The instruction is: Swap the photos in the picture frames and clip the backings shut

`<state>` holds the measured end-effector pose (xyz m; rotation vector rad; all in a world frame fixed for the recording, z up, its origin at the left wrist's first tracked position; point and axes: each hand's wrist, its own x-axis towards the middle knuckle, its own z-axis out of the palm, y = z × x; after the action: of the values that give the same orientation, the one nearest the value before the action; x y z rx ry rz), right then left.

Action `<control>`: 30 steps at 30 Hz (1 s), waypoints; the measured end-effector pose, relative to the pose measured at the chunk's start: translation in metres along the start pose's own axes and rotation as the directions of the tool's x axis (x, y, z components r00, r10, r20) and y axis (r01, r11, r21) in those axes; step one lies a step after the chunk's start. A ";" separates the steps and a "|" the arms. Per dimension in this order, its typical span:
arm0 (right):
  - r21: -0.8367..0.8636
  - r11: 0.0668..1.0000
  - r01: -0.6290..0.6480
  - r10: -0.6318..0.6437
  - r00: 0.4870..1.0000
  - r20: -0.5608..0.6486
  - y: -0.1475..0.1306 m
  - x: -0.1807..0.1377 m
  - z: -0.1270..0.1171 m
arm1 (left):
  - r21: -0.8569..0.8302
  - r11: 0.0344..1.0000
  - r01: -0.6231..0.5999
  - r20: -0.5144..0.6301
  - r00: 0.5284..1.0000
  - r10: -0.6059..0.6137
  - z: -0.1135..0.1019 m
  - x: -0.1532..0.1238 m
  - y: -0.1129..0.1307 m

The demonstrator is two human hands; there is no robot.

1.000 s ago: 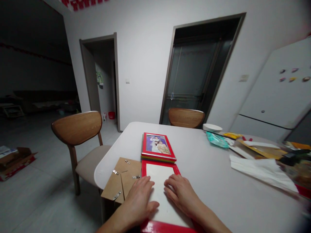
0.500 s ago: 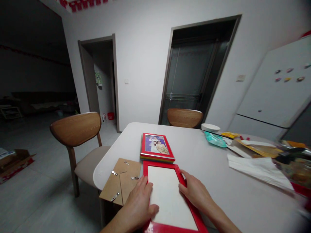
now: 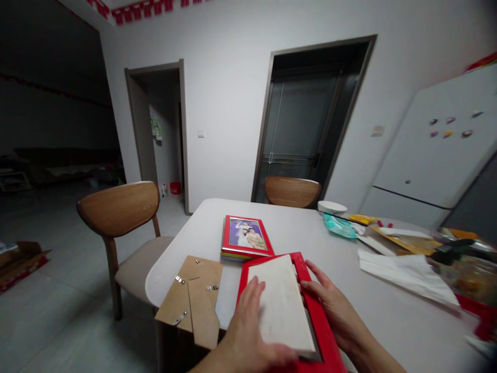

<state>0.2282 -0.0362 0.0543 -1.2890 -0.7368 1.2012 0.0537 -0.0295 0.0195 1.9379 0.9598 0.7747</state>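
A red photo frame [image 3: 325, 331] is tilted up at the near side of the table. My right hand [image 3: 330, 298] grips its right side, and fingertips show through the gap inside the border. A white rectangular sheet [image 3: 281, 305] lies skewed in the frame, leaving a gap along its right side. Over the sheet's left part rests my left hand [image 3: 248, 331], fingers stretched out and thumb apart, blurred at the thumb. Behind sits a stack of frames, topped by a red-framed photo [image 3: 246, 235] of people. To the left, a brown backing board [image 3: 190, 295] with metal clips and a stand leg overhangs the table edge.
Wooden chairs stand at the left [image 3: 120, 212] and far side [image 3: 293, 191] of the white table [image 3: 310, 238]. On the right are a white bowl [image 3: 332, 207], a teal packet [image 3: 339, 226], white paper [image 3: 407, 274] and assorted packaging.
The red frame has tilted up and shifted right. The white sheet now sits skewed, with a gap at its right. My left hand has moved right onto the sheet; my right fingers reach beneath the frame.
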 end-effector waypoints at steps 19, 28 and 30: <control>-0.512 0.857 0.068 -0.106 0.993 -0.045 0.021 0.028 -0.068 | -0.026 0.986 -0.167 -0.377 0.915 0.145 -0.021 -0.005 0.005; -0.928 0.373 0.016 -0.322 0.940 -0.113 0.030 0.053 -0.121 | -0.735 0.676 0.046 -0.293 0.878 -0.378 -0.024 -0.001 -0.029; -0.967 0.244 0.071 -0.442 0.896 -0.046 0.032 0.052 -0.117 | -0.751 0.660 0.040 -0.300 0.869 -0.394 -0.025 -0.003 -0.032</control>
<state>0.3433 -0.0282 -0.0095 -2.1616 -1.4891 0.0775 0.0217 -0.0100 0.0038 0.9257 0.9250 1.2528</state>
